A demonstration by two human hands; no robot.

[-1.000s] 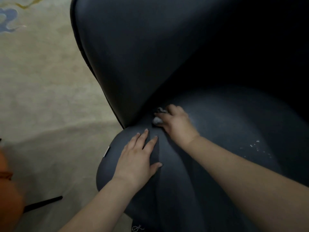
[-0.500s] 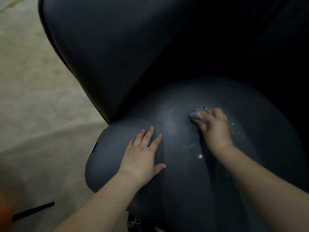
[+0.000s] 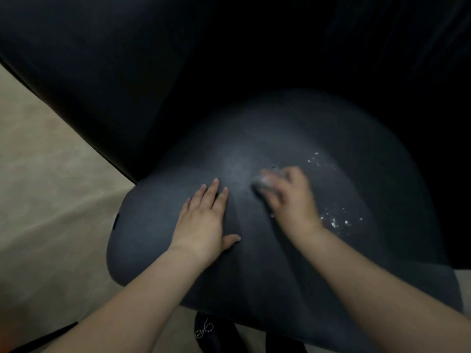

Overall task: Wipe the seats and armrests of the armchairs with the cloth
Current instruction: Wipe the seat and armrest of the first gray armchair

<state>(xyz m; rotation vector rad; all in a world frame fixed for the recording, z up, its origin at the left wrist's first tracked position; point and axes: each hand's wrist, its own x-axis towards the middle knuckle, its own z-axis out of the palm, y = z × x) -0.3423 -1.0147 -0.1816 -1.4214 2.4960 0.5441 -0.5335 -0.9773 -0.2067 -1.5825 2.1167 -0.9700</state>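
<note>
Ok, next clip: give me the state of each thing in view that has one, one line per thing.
left hand: flat on the seat, fingers straight, holding nothing.
right hand: curled round the cloth, pressing it on the seat.
cloth: bunched, blurred, on the cushion.
seat cushion: white specks to the right of the right hand.
</note>
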